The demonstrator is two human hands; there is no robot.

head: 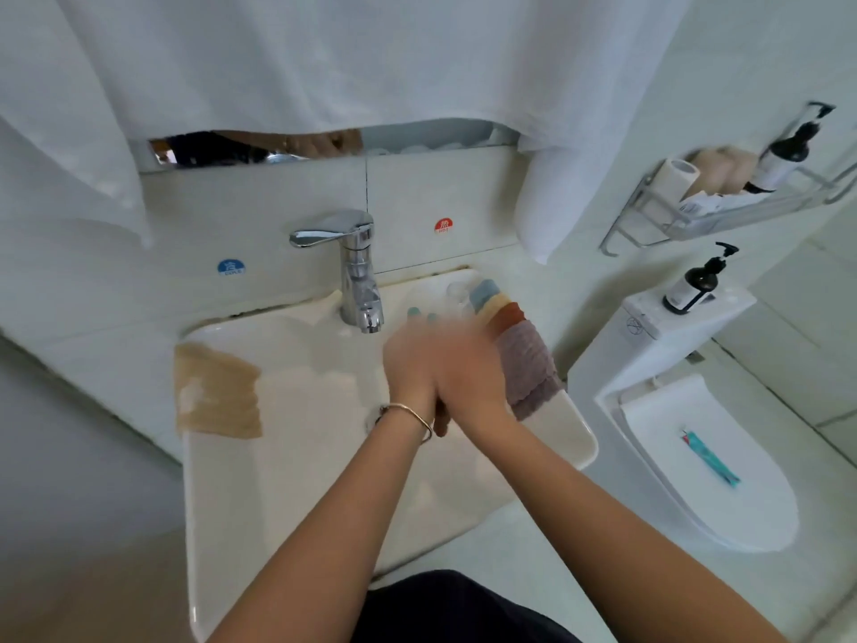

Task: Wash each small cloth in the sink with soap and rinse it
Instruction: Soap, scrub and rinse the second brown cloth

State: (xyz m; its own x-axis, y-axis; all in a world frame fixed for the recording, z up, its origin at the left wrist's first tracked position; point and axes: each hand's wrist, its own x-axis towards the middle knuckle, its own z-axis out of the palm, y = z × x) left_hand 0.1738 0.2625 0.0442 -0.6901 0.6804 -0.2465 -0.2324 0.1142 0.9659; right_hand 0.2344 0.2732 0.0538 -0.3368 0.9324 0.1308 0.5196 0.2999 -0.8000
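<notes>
Over the sink (222, 526), the left hand (410, 364) and right hand (468, 368) press together, too blurred to tell their fingers' state. Left of them, a beige cloth (218, 392) drapes the rim; beyond, folded multicoloured cloths (514, 345) overlap beside the tap (357, 271).

A tan cloth (218, 392) drapes the sink's (222, 526) left rim; coloured cloths (514, 345) overlap along its right rim.

Soft, even, cool light is filling the bathroom, casting only faint shadows. Glare is glinting off the chrome faucet (354, 266). Motion blur is smearing both hands, the left hand (410, 364) and the right hand (468, 364), and the wall shelf (723, 197). Wide-angle distortion is bending the edges.
</notes>
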